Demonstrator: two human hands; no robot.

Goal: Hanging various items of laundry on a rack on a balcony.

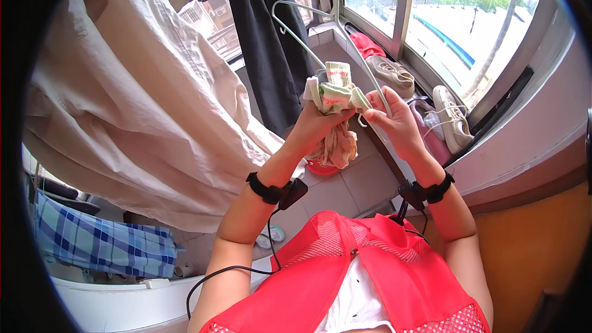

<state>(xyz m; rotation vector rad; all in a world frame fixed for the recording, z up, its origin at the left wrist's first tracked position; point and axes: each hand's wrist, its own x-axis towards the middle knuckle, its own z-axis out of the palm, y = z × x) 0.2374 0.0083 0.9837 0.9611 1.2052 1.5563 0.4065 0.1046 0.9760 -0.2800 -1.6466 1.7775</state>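
My left hand (311, 126) grips a bunch of socks (334, 97) near the middle of the view. Ribbed, pale green and white cuffs with red lettering stick up above the fingers. Below the same hand hangs a crumpled peach-beige fabric piece (340, 145). A pale green clothes hanger (354, 46) stands tilted between my hands, its hook at the top. My right hand (393, 118) pinches one end of the hanger, its fingertips close to a sock cuff. Whether those fingertips also hold the cuff is hard to tell. The hanger's lower bar is partly hidden behind the socks.
Large beige cloth (152, 101) hangs at left, with dark trousers (263, 46) behind. Blue plaid fabric (106, 236) hangs lower left. Sneakers (451, 120) and another shoe (392, 75) line the window ledge at right. A red basin (322, 168) sits below my hands. A black cable (226, 268) trails from my left wrist.
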